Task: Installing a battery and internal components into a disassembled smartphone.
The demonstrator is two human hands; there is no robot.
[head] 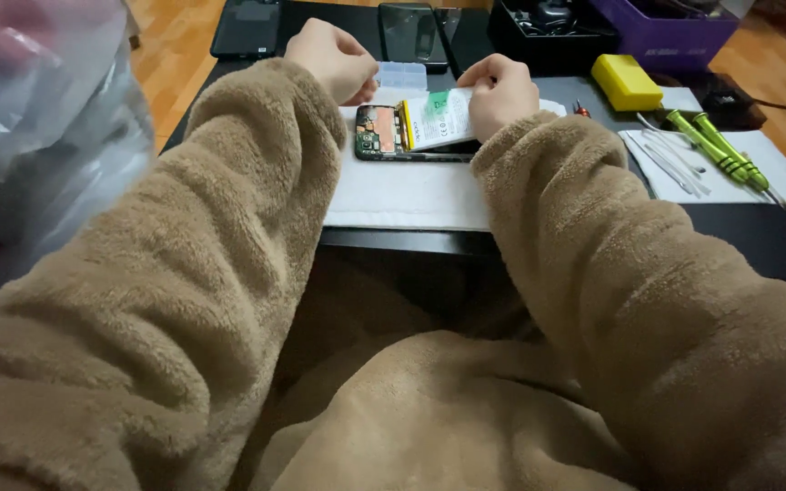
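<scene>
I observe an opened phone [411,136] lying on a white mat [402,195] at the far middle of the dark table [748,241], its circuit board exposed at the left end. My right hand [499,94] is closed in a narrow grip on the right end of the white battery [438,118], which sits tilted over the phone body. My left hand [334,59] is curled loosely just beyond the phone's left end, beside a small clear plastic box [402,75]; I cannot tell whether it holds anything. To the right lie a yellow block [626,81], two green-handled screwdrivers [716,150] on a white sheet [775,177], and a purple box [670,32] farther back. Both forearms wear brown fleece sleeves [229,236].
</scene>
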